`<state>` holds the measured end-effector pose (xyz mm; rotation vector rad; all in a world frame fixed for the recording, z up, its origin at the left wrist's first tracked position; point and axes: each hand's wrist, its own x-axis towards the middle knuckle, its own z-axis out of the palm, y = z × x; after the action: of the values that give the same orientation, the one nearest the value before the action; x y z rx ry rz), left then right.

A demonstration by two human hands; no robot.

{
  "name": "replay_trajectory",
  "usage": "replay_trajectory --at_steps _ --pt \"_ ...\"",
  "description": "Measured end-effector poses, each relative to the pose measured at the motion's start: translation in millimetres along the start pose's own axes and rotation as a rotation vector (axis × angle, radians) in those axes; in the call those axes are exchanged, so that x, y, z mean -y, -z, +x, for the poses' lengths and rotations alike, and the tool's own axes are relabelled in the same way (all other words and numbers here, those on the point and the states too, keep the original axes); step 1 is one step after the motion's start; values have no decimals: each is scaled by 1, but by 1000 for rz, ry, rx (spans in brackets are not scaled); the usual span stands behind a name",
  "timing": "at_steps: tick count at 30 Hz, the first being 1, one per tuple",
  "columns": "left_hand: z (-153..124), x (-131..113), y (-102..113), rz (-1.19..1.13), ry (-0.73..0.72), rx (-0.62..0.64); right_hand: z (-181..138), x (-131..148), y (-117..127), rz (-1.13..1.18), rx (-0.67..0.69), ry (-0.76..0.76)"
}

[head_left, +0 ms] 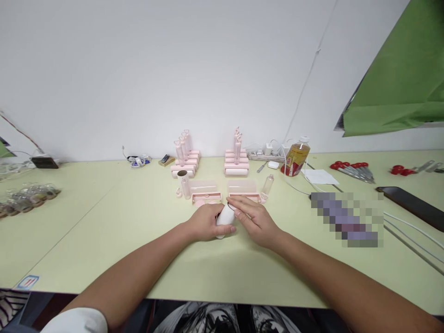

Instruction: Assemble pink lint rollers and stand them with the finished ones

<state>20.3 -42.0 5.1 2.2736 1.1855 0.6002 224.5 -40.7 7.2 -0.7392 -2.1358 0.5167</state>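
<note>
My left hand (pixel 204 222) is closed around a small white roll (pixel 225 215) that lies on the pale green table (pixel 138 222). My right hand (pixel 251 216) rests beside it, its fingers stretched over the roll's right end and touching it. Just beyond both hands lie two flat pink holders (pixel 207 198) (pixel 247 196) with clear covers. A clear pink tube (pixel 185 184) stands upright to the left of them, and a clear small bottle (pixel 268 184) leans to the right.
Two stacks of pink rollers (pixel 185 164) (pixel 236 164) with upright handles stand near the wall. A yellow drink bottle (pixel 294 158), a power strip (pixel 265 155), red-handled scissors (pixel 352 169), a dark phone (pixel 411 206) and cables lie at right; small jars (pixel 29 194) at left.
</note>
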Motion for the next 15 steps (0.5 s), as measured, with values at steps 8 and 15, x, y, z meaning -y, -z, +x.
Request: replay_trajectory --at_steps 8,15 --pt "2 0 -4 -4 -5 -37 -3 -1 -7 -22 -88 59" --pt "2 -1 -7 -46 6 -63 -4 -1 -15 -47 -226 209"
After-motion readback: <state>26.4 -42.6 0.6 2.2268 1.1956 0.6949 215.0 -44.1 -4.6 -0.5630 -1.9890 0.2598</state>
